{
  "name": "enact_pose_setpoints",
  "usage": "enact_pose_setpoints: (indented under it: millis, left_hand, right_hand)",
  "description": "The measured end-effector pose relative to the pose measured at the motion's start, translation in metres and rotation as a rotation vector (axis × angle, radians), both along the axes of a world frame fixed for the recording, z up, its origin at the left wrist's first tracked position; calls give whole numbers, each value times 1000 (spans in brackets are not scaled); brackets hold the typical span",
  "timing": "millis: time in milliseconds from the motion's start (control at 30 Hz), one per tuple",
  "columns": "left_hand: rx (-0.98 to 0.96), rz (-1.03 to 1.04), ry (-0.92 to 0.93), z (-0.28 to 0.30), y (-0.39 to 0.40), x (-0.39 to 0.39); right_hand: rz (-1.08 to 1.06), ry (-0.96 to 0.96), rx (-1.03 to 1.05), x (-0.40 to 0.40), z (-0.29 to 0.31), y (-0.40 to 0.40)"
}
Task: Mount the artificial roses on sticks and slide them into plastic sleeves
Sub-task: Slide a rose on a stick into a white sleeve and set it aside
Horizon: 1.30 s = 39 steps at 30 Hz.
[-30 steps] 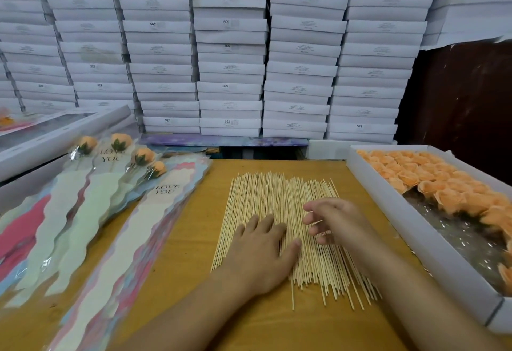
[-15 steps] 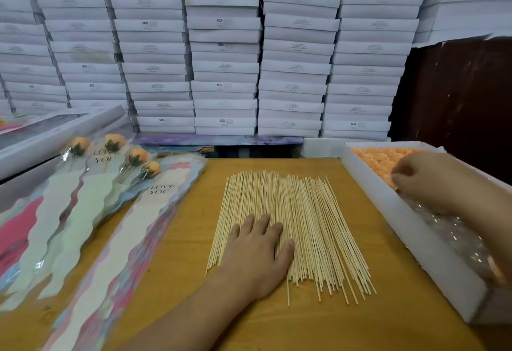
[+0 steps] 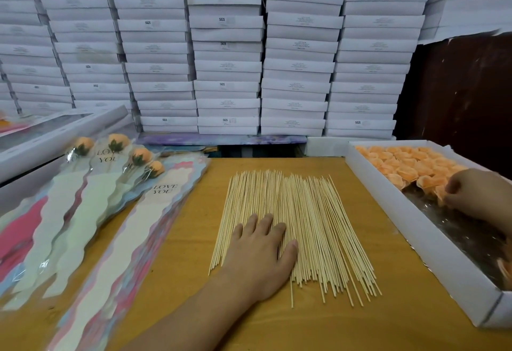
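Note:
A spread of thin wooden sticks (image 3: 310, 217) lies on the wooden table (image 3: 194, 239). My left hand (image 3: 257, 253) rests flat on the near left part of the sticks, fingers straight. A white box (image 3: 432, 242) at the right holds orange artificial roses (image 3: 407, 165) at its far end. My right hand (image 3: 476, 192) is inside the box with its fingers curled at a rose (image 3: 428, 181) at the near edge of the roses. Several sleeved roses (image 3: 141, 156) lie at the left on a pile of "LOVE YOU" plastic sleeves (image 3: 133, 228).
Stacks of white flat boxes (image 3: 227, 51) form a wall behind the table. A long windowed box (image 3: 55, 131) sits at the far left. A dark panel (image 3: 457, 87) stands behind the rose box. The near part of the rose box shows clear film.
My right hand left the sticks, crossed to the rose box and moved nearer along it, now closing its fingers at a rose. My left hand stayed flat on the sticks.

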<state>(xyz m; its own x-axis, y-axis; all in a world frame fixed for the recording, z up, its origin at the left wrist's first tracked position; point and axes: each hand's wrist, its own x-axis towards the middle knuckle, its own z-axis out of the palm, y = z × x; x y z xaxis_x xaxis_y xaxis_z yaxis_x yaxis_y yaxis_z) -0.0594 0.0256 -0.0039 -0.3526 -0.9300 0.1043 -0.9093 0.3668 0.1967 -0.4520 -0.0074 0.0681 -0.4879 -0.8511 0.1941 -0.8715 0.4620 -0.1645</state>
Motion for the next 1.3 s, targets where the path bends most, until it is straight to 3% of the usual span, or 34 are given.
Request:
enact_pose_setpoints:
  millis: [133,267,367,433,567,767,933,1133,1233,1300]
  left_hand:
    - [-2,-1,0,1,1,0]
    - [1,-2,2,2,1,0]
    - [-20,-3,12,3,2,0]
    - [-84,-1,52,6,2,-1]
    - [-220,-17,284,10,1,0]
    - [-94,-38,542,13,2,6]
    - [-88,-50,732,19,6,6]
    - [-82,-9,830,20,4,8]
    - [-68,72,895,20,-3,12]
    - [-65,133,953,20,-9,15]
  right_hand:
    - [-35,-6,-14,6,5,3]
    - [-21,60,-203,17,21,7]
    - [79,51,-383,48,43,15]
    - [193,-55,-434,78,56,22]
    - [465,-313,-317,150,54,39]
    - [703,-413,-171,227,19,58]
    - [738,-380,-186,244,12,56]
    - [793,-428,-252,245,6,56]
    - [684,-522,-439,237,-1,48]
    - [581,-519,-407,230,-8,41]
